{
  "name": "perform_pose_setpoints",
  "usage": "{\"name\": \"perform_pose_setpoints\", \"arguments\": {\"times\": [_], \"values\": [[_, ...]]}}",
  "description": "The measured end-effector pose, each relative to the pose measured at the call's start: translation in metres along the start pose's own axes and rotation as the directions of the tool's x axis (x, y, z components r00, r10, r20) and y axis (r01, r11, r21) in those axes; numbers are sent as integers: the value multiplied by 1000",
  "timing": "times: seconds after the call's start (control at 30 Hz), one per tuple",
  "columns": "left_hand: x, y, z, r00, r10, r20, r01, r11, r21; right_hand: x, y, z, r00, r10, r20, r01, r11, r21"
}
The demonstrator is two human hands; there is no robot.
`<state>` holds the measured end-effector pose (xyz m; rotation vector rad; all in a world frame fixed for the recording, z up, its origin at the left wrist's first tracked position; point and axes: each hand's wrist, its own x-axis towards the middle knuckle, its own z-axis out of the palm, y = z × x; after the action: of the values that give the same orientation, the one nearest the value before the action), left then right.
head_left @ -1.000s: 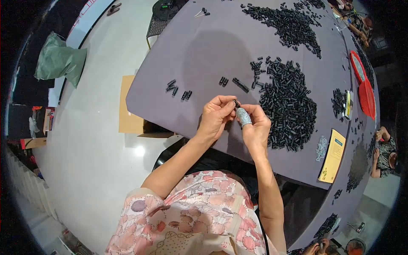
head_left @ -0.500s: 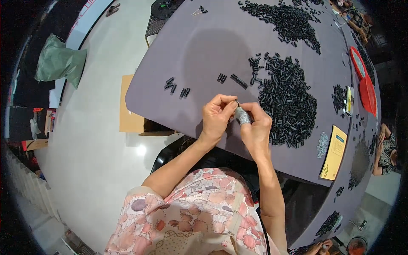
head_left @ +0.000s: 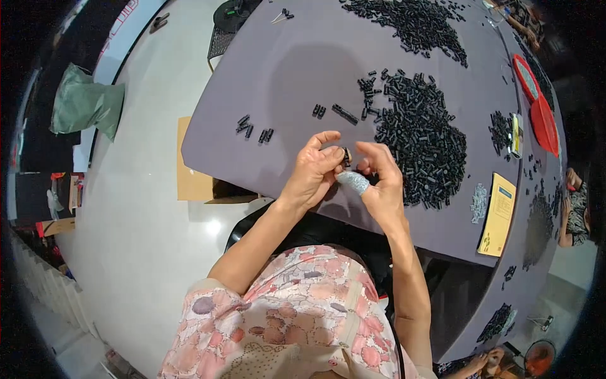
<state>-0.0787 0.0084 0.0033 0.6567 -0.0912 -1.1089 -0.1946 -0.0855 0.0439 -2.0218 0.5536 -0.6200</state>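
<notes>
Over the table's near edge, my left hand (head_left: 310, 172) pinches a small black cylindrical part (head_left: 346, 158) between thumb and fingers. My right hand (head_left: 382, 180) is just to its right, with index finger and thumb spread apart. Silvery-grey wrapping (head_left: 355, 182) covers the right thumb, whose tip is close under the part; whether it touches cannot be made out. Right of my hands spreads a large pile of black cylindrical parts (head_left: 421, 142). Beyond my left hand lie a longer black piece (head_left: 344, 114), a short pair (head_left: 319, 111) and several loose parts (head_left: 245, 124).
The grey-covered table (head_left: 237, 82) bears another black pile (head_left: 416, 25) at the back. To the right are a yellow booklet (head_left: 497, 218), small clear pieces (head_left: 479, 203) and a red container (head_left: 543, 125). Co-workers' hands (head_left: 571, 180) show along the right side. A cardboard box (head_left: 192, 180) stands beside the table.
My right index finger has lifted away from the part and the right hand has opened. My left hand keeps its pinch, now with more of the part visible. The whole view has shifted slightly.
</notes>
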Motion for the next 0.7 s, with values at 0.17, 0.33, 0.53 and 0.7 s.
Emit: {"name": "perform_pose_setpoints", "arguments": {"times": [0.17, 0.33, 0.53, 0.7], "values": [[-8, 1, 12, 994, -66, 83, 67, 998, -4, 3, -1, -8, 987, -49, 156, 42, 998, 46], [-13, 1, 7, 984, -118, 130, 120, 993, -11, 2, -4, -10, 983, -78, 169, 58, 991, 117], [-13, -1, 12, 979, -162, 124, 165, 986, -18, -3, -3, -9, 998, -55, 40, 46, 978, 205], [-23, 3, 7, 985, -167, 34, 167, 986, 28, -4, 10, 5, 979, -201, -37, 204, 968, 143]]}}
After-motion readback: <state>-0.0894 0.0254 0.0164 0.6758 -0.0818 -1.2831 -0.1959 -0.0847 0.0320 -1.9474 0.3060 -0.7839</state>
